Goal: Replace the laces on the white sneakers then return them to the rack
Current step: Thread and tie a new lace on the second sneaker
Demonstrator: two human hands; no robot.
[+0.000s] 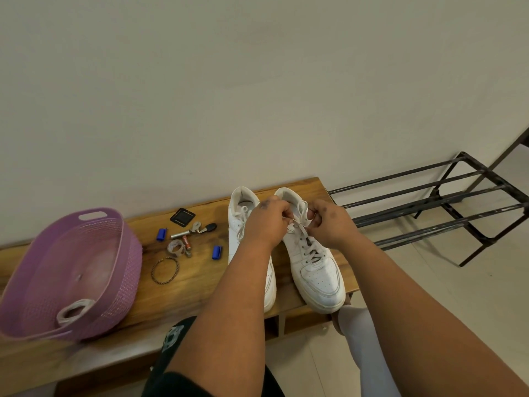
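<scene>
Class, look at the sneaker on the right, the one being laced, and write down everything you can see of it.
The right sneaker is a white low-top that looks like leather, with a thick white sole and small holes punched over the toe. It stands upright on the wooden bench, toe toward the person and reaching the bench's front edge, close beside the other sneaker. A pale lace crosses its eyelets. At the top, the left hand and right hand each pinch the lace ends.

purple basket [126,270] (tilted), bangle [165,269], blue clips [217,252]
</scene>
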